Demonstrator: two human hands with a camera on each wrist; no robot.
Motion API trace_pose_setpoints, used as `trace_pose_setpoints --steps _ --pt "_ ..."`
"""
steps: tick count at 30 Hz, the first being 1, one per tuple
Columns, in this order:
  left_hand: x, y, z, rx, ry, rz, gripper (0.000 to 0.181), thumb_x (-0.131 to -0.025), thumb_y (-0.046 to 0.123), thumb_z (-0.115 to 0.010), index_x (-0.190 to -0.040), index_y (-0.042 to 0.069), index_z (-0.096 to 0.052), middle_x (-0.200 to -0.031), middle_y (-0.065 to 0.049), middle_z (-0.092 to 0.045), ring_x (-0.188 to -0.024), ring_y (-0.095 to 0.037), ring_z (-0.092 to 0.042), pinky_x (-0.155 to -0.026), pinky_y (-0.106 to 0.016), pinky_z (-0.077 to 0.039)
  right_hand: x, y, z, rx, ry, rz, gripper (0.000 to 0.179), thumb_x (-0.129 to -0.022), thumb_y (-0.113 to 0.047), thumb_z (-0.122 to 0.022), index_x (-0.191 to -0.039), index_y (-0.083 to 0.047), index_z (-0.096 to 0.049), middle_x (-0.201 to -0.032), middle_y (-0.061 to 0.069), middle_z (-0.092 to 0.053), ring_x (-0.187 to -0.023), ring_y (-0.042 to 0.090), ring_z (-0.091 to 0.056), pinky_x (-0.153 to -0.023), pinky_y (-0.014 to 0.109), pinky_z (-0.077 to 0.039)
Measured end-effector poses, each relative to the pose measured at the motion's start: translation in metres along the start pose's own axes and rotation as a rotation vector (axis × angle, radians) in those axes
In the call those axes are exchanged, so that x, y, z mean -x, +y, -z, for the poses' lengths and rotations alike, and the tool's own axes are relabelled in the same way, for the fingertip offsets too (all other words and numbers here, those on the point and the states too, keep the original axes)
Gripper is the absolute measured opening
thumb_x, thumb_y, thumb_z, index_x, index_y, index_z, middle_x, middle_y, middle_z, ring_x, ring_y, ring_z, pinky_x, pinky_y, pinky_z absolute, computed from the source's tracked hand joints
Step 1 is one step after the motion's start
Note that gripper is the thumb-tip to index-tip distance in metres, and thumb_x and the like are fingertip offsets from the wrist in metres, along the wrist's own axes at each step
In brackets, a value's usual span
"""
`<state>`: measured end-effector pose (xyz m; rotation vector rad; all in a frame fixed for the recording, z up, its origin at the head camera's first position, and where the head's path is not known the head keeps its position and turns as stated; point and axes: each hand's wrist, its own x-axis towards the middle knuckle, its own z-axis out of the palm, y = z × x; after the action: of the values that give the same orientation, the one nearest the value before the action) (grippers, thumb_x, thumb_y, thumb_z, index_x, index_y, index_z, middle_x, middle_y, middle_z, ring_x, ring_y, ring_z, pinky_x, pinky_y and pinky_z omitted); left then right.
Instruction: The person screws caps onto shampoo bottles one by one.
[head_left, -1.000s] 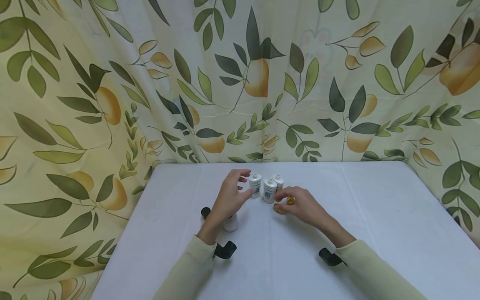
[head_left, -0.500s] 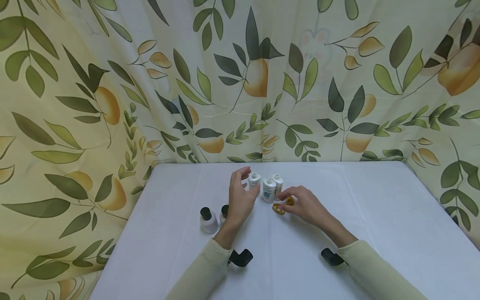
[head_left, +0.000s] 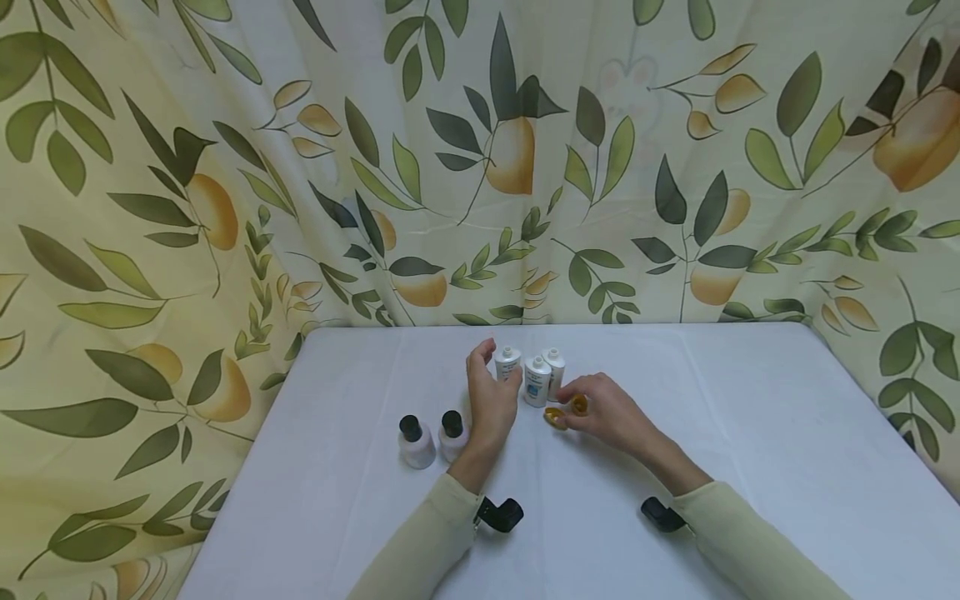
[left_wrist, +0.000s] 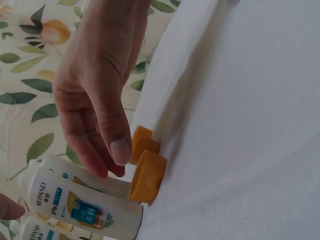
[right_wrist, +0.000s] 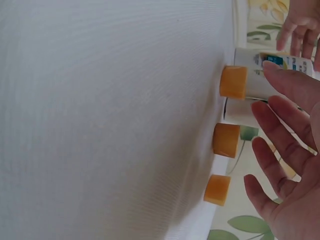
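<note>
Three white, uncapped bottles with narrow spouts stand grouped: the left bottle (head_left: 507,357), the front bottle (head_left: 536,383) and the back bottle (head_left: 555,367). My left hand (head_left: 492,404) is at the left bottle, its fingers bent loosely on the far side and its thumb in front; contact cannot be made out. My right hand (head_left: 611,417) hovers over the yellow caps with fingers spread, as the right wrist view shows. On the cloth stand an upper cap (right_wrist: 233,82), a middle cap (right_wrist: 226,140) and a lower cap (right_wrist: 217,190). None lies in the fingers.
Two pale bottles with black tops, one (head_left: 416,443) further left and one (head_left: 453,435) beside my left wrist, stand on the white-covered table (head_left: 322,508). A leaf-and-fruit patterned curtain (head_left: 360,250) hangs behind the table's far edge.
My left hand has moved right toward the left bottle, uncovering the two black-topped bottles. The right hand stays near the caps, almost unmoved.
</note>
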<state>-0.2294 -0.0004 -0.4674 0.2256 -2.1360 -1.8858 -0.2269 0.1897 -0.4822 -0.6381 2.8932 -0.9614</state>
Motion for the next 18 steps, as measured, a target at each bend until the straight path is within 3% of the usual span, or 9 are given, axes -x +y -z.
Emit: trace_pose_setpoints --steps 11,18 --pt "-0.006 -0.016 -0.011 0.006 -0.003 0.060 0.046 -0.094 0.000 -0.068 -0.137 0.007 -0.053 -0.133 -0.010 -0.055 -0.127 -0.026 -0.052 -0.111 -0.042 -0.045 -0.001 0.006 -0.006 -0.009 -0.012 0.028 0.030 -0.080 -0.015 -0.087 -0.107 -0.009 -0.077 -0.102 -0.001 -0.074 -0.096 0.022 -0.056 -0.083 0.037 -0.050" --pt "-0.007 -0.024 -0.012 -0.027 0.016 0.056 0.037 -0.094 0.003 -0.070 -0.129 0.005 -0.060 -0.126 -0.012 -0.060 -0.122 -0.027 -0.056 -0.107 -0.043 -0.047 -0.002 0.006 -0.008 -0.002 -0.005 0.048 0.028 -0.080 -0.013 -0.087 -0.106 -0.010 -0.077 -0.103 -0.001 -0.074 -0.100 0.024 -0.056 -0.087 0.041 -0.050"
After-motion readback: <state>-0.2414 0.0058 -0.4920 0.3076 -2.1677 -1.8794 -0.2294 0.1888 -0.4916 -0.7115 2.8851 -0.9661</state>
